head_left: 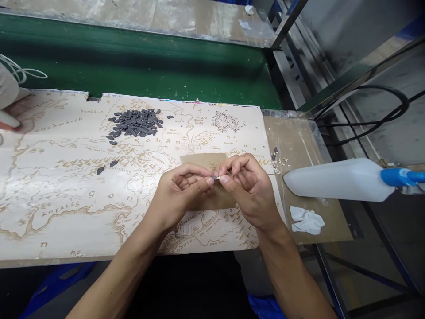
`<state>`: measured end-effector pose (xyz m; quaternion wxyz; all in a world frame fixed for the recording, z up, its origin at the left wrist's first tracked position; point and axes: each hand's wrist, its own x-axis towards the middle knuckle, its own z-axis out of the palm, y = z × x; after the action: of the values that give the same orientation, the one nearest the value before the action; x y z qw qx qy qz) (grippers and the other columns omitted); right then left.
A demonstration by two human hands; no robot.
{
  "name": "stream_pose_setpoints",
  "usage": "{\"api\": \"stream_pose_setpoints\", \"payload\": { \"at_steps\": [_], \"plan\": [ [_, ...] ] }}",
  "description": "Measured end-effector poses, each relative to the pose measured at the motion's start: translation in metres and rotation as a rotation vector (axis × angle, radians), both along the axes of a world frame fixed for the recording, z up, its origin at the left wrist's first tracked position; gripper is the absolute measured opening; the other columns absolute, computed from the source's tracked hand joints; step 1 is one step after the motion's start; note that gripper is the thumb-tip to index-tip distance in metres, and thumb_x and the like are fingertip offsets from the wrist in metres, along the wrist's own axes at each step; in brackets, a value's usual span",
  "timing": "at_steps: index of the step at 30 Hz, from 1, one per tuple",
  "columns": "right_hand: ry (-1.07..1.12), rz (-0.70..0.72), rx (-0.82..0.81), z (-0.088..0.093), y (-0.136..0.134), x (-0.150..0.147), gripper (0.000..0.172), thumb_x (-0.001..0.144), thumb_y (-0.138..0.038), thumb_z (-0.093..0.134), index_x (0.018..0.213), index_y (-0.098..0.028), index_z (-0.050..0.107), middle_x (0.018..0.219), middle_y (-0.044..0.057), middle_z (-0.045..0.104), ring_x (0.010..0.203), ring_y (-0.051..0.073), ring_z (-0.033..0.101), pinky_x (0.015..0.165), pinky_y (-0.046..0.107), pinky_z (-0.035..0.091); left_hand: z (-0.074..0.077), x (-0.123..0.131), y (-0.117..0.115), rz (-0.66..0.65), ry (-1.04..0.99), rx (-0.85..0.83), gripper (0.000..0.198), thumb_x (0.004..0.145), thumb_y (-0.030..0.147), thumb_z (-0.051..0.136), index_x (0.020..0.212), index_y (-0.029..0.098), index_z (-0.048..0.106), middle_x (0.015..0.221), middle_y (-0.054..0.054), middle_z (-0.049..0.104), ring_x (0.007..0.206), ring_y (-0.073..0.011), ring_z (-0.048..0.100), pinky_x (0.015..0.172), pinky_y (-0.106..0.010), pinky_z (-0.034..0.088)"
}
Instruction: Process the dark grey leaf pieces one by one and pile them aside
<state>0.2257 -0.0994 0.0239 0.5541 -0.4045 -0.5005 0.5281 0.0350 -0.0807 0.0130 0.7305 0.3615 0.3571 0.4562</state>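
Note:
My left hand (pixel 181 188) and my right hand (pixel 247 186) meet over a small brown card (pixel 204 160) lying on a map-printed sheet (pixel 66 177). Both pinch one tiny dark piece (pixel 214 177) between thumb and forefinger tips. My right hand also seems to hold a thin pale stick against that piece. A heap of dark grey pieces (pixel 136 123) lies farther back on the sheet, with two loose ones (pixel 106 167) to the left. A patch of small pale bits (pixel 227 122) lies at the back right.
A white plastic bottle with a blue cap (pixel 341 179) lies on its side at the right, beside crumpled white paper (pixel 307 220). A green belt (pixel 133 62) runs behind the sheet. Black cables (pixel 375 110) hang at the right. Another person's sleeve (pixel 8 95) shows at far left.

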Motion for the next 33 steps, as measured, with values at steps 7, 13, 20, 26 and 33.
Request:
{"api": "stream_pose_setpoints", "payload": {
  "at_steps": [7, 13, 20, 26, 33],
  "plan": [
    [-0.041, 0.010, -0.003, -0.002, -0.001, -0.002, 0.025, 0.108, -0.026, 0.082, 0.098, -0.028, 0.060, 0.103, 0.002, 0.070, 0.096, 0.018, 0.070, 0.085, 0.035, 0.064, 0.000, -0.001, -0.002, 0.037, 0.063, 0.010, 0.016, 0.087, 0.026, 0.103, 0.097, 0.021, 0.091, 0.089, -0.005, 0.089, 0.082, -0.0135, 0.084, 0.081, -0.019, 0.067],
    [-0.032, 0.020, -0.003, -0.005, -0.001, -0.005, 0.024, 0.108, -0.025, 0.081, 0.097, -0.028, 0.059, 0.104, 0.002, 0.069, 0.094, 0.018, 0.068, 0.084, 0.035, 0.061, 0.003, 0.000, -0.006, 0.106, 0.142, 0.054, 0.019, 0.085, 0.031, 0.105, 0.094, 0.021, 0.090, 0.085, -0.005, 0.088, 0.080, -0.0162, 0.085, 0.078, -0.022, 0.069],
    [-0.025, 0.035, 0.006, -0.003, 0.001, -0.009, 0.024, 0.108, -0.021, 0.079, 0.097, -0.027, 0.059, 0.103, 0.001, 0.068, 0.095, 0.017, 0.067, 0.087, 0.033, 0.059, 0.007, -0.002, -0.006, 0.146, 0.229, 0.115, 0.028, 0.079, 0.036, 0.108, 0.093, 0.021, 0.090, 0.087, -0.005, 0.088, 0.080, -0.0202, 0.085, 0.076, -0.028, 0.070],
    [-0.032, 0.033, -0.010, -0.004, 0.003, -0.012, 0.023, 0.108, -0.022, 0.079, 0.098, -0.027, 0.059, 0.104, 0.001, 0.069, 0.095, 0.017, 0.068, 0.087, 0.033, 0.059, 0.005, -0.004, -0.007, 0.158, 0.233, 0.097, 0.024, 0.084, 0.036, 0.105, 0.093, 0.021, 0.089, 0.088, -0.006, 0.087, 0.081, -0.0211, 0.083, 0.078, -0.032, 0.069],
    [-0.096, -0.064, 0.000, 0.001, 0.008, -0.009, 0.020, 0.105, -0.026, 0.082, 0.102, -0.028, 0.062, 0.105, 0.002, 0.075, 0.098, 0.020, 0.075, 0.093, 0.038, 0.066, 0.007, -0.003, -0.004, 0.167, 0.203, 0.105, 0.019, 0.090, 0.033, 0.100, 0.096, 0.021, 0.087, 0.089, -0.004, 0.085, 0.084, -0.0200, 0.082, 0.082, -0.032, 0.067]
  ]
}}
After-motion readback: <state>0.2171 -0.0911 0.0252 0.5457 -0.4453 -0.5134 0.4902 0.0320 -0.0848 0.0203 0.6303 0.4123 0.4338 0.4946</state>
